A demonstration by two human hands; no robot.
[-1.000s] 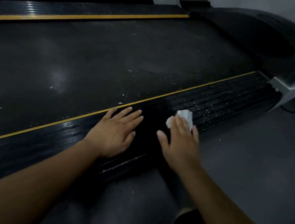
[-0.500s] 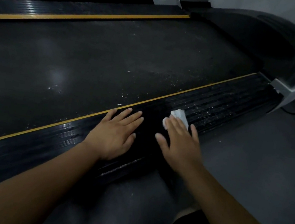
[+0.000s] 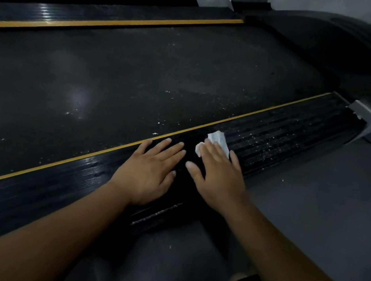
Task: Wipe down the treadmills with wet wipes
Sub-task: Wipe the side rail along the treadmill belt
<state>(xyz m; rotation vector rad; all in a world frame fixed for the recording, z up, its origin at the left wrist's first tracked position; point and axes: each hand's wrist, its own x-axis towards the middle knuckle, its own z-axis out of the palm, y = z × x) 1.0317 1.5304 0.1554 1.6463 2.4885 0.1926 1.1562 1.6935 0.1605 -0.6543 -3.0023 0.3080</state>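
Head camera, looking down: my right hand (image 3: 219,174) lies flat, fingers straight, pressing a crumpled white wet wipe (image 3: 217,139) onto the ribbed black treadmill side rail (image 3: 285,134), just beside the yellow stripe (image 3: 265,111) bordering the running belt (image 3: 116,85). My left hand (image 3: 150,171), fingers also straight and holding nothing, rests palm-down on the same rail just beside the right, fingertips near the stripe. Pale specks (image 3: 263,147) dot the rail beyond the wipe; grey floor (image 3: 324,204) lies alongside.
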